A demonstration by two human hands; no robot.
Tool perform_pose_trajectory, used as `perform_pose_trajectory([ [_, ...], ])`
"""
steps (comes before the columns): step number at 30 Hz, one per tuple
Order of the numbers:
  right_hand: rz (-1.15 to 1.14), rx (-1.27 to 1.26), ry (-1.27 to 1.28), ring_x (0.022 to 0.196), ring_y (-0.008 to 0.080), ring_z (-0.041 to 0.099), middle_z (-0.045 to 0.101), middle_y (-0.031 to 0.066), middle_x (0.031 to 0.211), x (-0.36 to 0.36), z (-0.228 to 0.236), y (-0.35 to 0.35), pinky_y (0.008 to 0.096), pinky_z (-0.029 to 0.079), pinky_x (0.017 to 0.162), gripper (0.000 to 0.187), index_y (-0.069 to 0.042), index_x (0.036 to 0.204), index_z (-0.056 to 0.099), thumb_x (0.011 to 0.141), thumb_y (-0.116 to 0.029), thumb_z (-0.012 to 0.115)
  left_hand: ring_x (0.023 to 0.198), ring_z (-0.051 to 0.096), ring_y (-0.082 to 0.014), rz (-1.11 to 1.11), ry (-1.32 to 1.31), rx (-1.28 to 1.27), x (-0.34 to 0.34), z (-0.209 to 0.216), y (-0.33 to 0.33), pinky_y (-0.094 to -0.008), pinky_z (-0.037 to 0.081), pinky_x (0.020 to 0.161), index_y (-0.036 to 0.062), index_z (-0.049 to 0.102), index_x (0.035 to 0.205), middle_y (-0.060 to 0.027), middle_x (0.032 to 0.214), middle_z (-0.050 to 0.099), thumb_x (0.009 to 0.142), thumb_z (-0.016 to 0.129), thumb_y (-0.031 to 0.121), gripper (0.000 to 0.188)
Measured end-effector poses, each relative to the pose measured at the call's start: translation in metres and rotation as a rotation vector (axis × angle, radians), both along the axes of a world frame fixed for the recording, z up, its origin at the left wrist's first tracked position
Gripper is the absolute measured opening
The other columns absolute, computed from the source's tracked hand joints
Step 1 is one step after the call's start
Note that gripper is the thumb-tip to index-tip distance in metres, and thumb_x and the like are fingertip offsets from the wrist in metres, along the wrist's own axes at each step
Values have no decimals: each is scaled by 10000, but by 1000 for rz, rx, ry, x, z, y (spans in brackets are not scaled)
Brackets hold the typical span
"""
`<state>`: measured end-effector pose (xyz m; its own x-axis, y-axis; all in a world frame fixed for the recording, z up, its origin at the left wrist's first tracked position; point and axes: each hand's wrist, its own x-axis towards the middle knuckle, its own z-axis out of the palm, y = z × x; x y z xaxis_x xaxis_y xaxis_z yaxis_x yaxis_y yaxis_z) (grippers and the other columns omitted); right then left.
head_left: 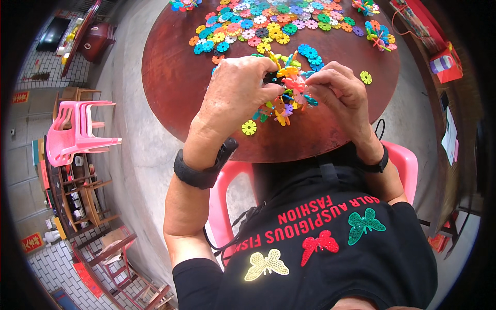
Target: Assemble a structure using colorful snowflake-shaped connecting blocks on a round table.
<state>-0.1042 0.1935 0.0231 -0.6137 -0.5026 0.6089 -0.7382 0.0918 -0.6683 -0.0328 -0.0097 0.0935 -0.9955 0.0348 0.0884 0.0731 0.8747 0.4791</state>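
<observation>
My left hand [240, 85] grips the left side of a multicoloured cluster of interlocking plastic discs [291, 85], thumb and fingers around it, above the near part of a round reddish-brown table [175, 98]. On the cluster's right side my right hand [338, 90] has thumb and forefinger pinched together at a piece. Its fingertips partly hide that piece, which looks like a pinkish disc. Just below the left hand a loose yellow disc [249, 127] lies on the table. Another yellow-green disc [366, 77] rests to the right of my right hand.
Many loose notched discs [279, 23] spread over the table's far part. Finished-looking disc clusters [380, 36] sit at its right edge. Stacked pink plastic chairs [77, 129] stand at the left. A red box [447, 64] with a roll is at the right.
</observation>
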Motion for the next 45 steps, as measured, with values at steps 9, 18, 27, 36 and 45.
perform_pose_trajectory([
  [9,-112,77,282,770,211,603,598,13,769,6,4,-12,358,407,786,142,-110,867,654,774,-160,749,774,683,-240,-26,24,-48,-3,-2,4,-334,542,726,-8,696,1045,-155,863,695,737,787,200,382],
  [18,-181,238,384,800,233,576,571,42,823,11,17,-9,381,392,836,109,-94,836,615,806,-155,701,780,695,-233,-12,13,-69,-2,0,4,-323,555,734,-4,702,1049,-150,894,711,739,794,196,380],
  [27,-177,404,456,833,233,585,584,44,840,12,29,-10,388,394,851,78,-82,806,599,790,-146,639,802,694,-225,4,23,-56,-1,-2,3,-322,554,746,-1,701,1050,-144,908,715,746,799,178,367],
  [36,-142,479,465,844,230,595,583,43,835,11,33,-13,389,404,865,59,-80,824,610,800,-133,605,787,676,-226,-20,58,-67,0,-4,1,-321,550,739,-3,699,1037,-134,898,697,753,784,153,335],
  [45,-100,524,480,845,230,598,588,41,838,9,40,-12,385,408,854,53,-84,827,626,799,-127,612,713,649,-218,-72,83,-81,-4,-1,-2,-328,533,685,15,708,1024,-134,867,688,737,783,142,323],
])
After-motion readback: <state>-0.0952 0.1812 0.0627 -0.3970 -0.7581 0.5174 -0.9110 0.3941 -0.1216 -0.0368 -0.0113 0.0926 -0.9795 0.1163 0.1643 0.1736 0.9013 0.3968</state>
